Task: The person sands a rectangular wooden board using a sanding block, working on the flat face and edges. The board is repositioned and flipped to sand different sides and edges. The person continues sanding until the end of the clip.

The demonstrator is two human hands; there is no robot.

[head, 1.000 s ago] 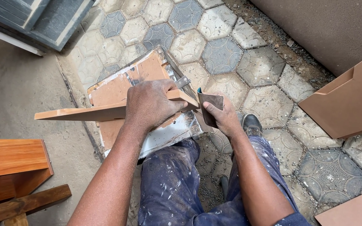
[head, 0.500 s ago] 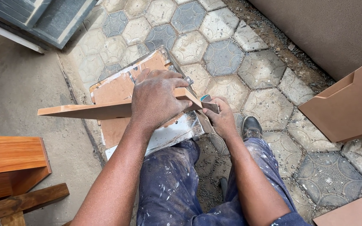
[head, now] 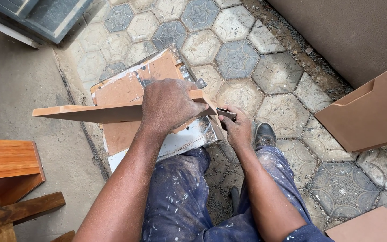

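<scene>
Head cam shows the left hand (head: 169, 105) with fingers wrapped over a long wooden strip (head: 90, 112), its long axis running 9 to 3 o'clock across a paint-smeared board (head: 126, 89) on the hexagon paving (head: 242, 58). At the strip's 3 o'clock end, the right hand (head: 238, 130), the nearer one, pinches a small dark sanding block (head: 226, 113). A plain brown panel (head: 372, 116) leans at 3 o'clock; no labels visible.
</scene>
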